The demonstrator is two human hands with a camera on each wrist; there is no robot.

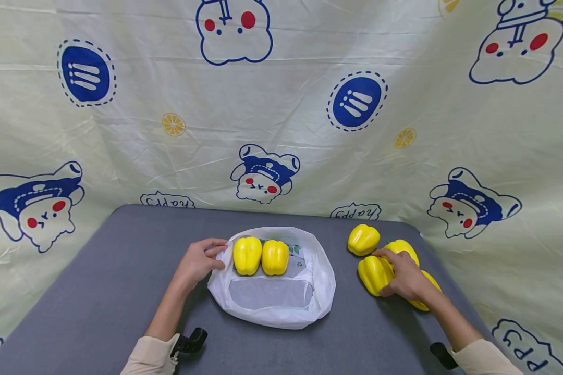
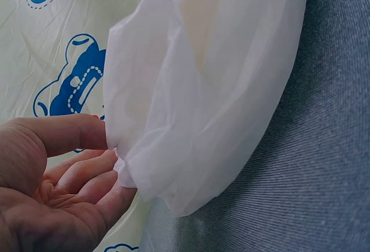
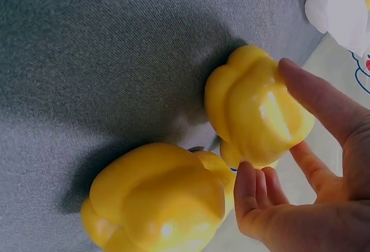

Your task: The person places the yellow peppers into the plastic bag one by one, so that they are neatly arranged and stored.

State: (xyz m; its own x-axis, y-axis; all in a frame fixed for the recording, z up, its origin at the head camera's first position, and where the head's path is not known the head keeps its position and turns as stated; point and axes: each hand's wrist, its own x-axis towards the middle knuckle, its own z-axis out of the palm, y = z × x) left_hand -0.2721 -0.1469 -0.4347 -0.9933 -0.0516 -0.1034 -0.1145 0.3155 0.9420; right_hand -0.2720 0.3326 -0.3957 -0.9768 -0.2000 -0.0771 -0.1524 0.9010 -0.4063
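A white plastic bag (image 1: 326, 286) lies with its mouth spread wide on the grey table, two yellow bell peppers (image 1: 247, 256) side by side inside at its far left. My left hand (image 1: 195, 264) pinches the bag's left rim; the left wrist view shows the thin film (image 2: 191, 102) between thumb and fingers. To the right of the bag, my right hand (image 1: 409, 276) grips a yellow bell pepper (image 1: 372, 274), thumb and fingers on opposite sides of it in the right wrist view. That pepper (image 3: 254, 102) appears to be at table level.
More yellow bell peppers surround the right hand: one behind it (image 1: 363, 239), another just beyond the knuckles (image 1: 404, 249), and one partly hidden under the wrist (image 1: 422, 304). A patterned curtain (image 1: 309, 172) hangs along the table's far edge.
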